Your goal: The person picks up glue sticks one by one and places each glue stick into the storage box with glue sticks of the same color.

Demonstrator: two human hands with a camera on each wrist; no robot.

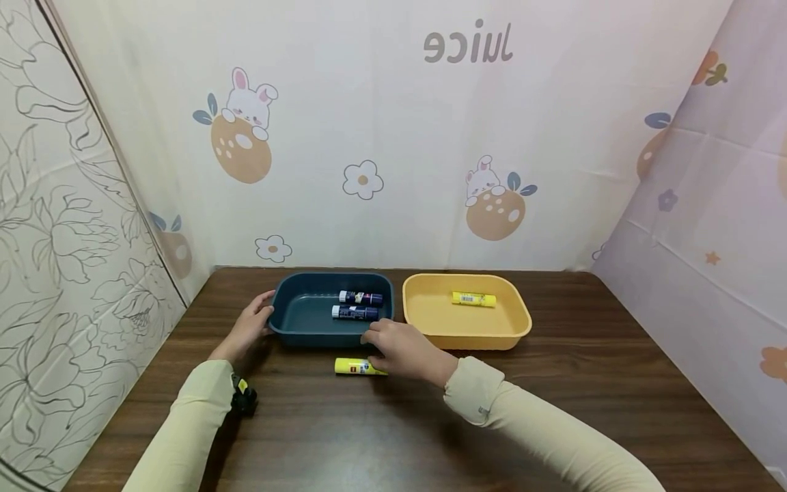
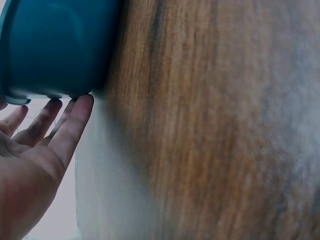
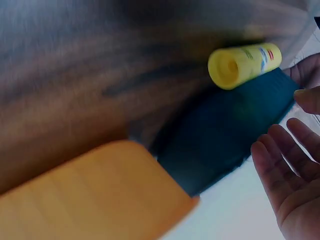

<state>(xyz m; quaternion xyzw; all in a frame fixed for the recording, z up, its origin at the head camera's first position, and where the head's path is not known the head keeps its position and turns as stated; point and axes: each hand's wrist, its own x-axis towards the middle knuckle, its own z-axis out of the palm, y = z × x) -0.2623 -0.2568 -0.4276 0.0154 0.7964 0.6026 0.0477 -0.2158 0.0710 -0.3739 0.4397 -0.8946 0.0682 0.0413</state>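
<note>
My left hand (image 1: 247,324) touches the left end of a dark teal tray (image 1: 320,339) with extended fingertips (image 2: 82,107). Inside that tray lie two dark blue glue sticks with white ends, one (image 1: 361,298) behind the other (image 1: 355,313). My right hand (image 1: 402,350) hovers by the tray's front right corner, its fingers relaxed and apart. A yellow glue stick (image 1: 352,366) lies on the table just in front of the tray, partly covered by that hand in the head view. The right wrist view shows this yellow stick apart from the fingers.
To the right of the teal tray stands a yellow tray (image 1: 467,342) holding another yellow glue stick (image 1: 473,299). Both trays sit near the back of the brown wooden table (image 1: 344,437). A printed curtain (image 1: 393,137) hangs behind it and at the sides.
</note>
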